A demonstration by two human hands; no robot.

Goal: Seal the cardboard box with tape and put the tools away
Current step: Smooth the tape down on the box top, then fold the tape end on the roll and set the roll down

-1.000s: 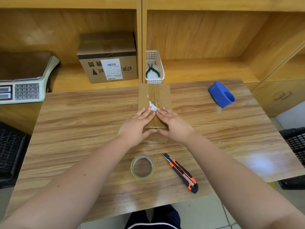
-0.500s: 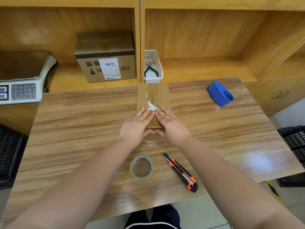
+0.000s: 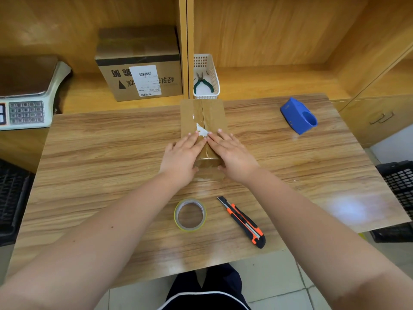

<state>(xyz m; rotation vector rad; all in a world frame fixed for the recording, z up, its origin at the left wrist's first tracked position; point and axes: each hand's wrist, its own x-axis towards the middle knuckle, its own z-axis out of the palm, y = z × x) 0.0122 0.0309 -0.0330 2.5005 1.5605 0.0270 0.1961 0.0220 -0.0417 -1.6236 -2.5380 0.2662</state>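
Observation:
A small cardboard box (image 3: 202, 115) lies lengthwise in the middle of the wooden table, with clear tape along its centre seam and a torn white patch on top. My left hand (image 3: 182, 156) and my right hand (image 3: 231, 153) lie flat on its near end, fingers spread, thumbs over the front edge. Near the table's front edge a roll of tape (image 3: 190, 214) lies flat. To its right is an orange and black utility knife (image 3: 243, 222). A blue tape dispenser (image 3: 298, 116) sits at the far right.
A white basket (image 3: 213, 86) holding green-handled pliers (image 3: 202, 82) stands on the shelf behind the box. A larger labelled carton (image 3: 139, 66) sits left of it, and a weighing scale (image 3: 26, 92) at far left. Black crates (image 3: 400, 184) flank the table.
Both hands have slid slightly forward along the box top, staying flat on it. The view has shifted a little.

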